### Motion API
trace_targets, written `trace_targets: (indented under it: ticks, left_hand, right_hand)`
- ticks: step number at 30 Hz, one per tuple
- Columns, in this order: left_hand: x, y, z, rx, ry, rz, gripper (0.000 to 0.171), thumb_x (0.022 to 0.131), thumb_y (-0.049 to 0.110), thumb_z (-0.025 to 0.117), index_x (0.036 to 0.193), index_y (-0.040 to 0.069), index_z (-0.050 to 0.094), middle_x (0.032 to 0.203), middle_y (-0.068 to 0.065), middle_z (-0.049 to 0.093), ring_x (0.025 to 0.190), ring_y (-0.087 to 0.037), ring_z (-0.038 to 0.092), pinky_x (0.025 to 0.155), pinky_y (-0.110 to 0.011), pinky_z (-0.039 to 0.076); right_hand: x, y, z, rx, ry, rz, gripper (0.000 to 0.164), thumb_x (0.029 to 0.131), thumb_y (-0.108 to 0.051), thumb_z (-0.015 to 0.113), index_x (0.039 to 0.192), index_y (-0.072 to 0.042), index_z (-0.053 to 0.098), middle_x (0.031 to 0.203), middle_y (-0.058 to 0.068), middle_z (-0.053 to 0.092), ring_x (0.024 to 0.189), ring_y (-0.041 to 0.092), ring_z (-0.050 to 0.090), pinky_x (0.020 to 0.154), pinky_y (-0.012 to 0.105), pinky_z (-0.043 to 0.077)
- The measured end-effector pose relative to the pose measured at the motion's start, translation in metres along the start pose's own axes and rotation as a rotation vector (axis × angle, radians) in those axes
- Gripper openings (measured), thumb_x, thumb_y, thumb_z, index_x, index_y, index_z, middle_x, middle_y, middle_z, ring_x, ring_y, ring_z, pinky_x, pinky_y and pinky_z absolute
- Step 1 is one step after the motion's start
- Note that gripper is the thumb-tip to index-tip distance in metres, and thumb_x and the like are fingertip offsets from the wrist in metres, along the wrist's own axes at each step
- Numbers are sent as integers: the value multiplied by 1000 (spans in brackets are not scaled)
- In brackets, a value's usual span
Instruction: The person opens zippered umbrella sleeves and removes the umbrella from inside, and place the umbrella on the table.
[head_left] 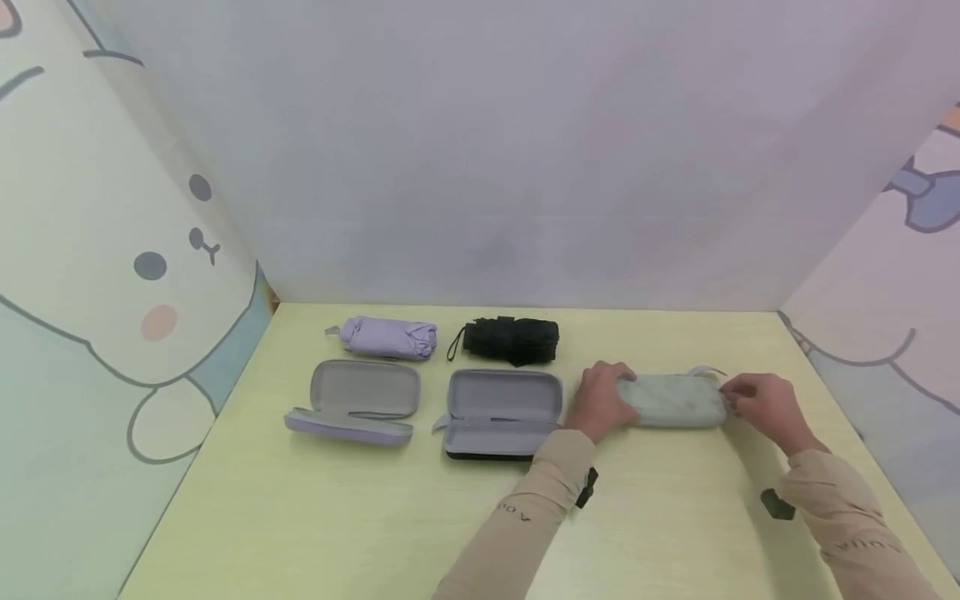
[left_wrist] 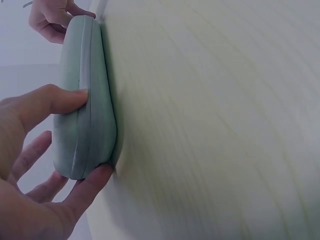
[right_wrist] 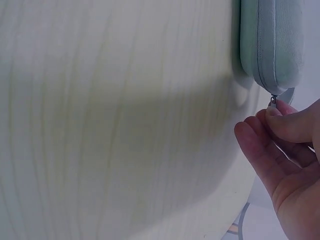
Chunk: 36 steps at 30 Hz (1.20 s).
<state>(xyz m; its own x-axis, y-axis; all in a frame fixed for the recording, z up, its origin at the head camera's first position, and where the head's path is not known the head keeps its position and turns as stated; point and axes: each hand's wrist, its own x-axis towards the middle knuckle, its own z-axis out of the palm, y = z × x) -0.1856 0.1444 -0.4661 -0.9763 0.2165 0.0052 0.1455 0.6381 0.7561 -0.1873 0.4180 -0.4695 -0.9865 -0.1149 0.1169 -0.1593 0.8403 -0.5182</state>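
A pale green zippered hard case (head_left: 671, 401) lies on the table in front of me, its lid down. My left hand (head_left: 600, 402) grips the case's left end, with the thumb on the near side along the zipper band and the other fingers around the end, as the left wrist view shows. At the opposite end, my right hand (head_left: 768, 408) pinches the small metal zipper pull (right_wrist: 273, 101) between thumb and forefinger. The zipper band (right_wrist: 267, 45) runs along the side of the case. A light strap (head_left: 705, 370) sticks out behind the case near its right end.
Left of the case, a black-bottomed case (head_left: 504, 396) with grey lining lies unfolded, close to my left forearm. Farther left sits a lilac case (head_left: 348, 427), also unfolded. Behind these lie a folded black umbrella (head_left: 512, 340) and a folded lilac umbrella (head_left: 387, 337). Fabric walls enclose the table.
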Motion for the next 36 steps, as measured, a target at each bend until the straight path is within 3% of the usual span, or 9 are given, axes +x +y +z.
trace_targets:
  ticks: [36]
  left_hand:
    - [-2,3,0,-13,20,-12,49,58,10,86,103,24,71,103,7,59,98,-14,52,75,-16,42]
  right_hand:
    - [-29,1,-4,-14,-50,25,7,79,1,65,83,2,71,72,10,69,56,2,56,50,24,45]
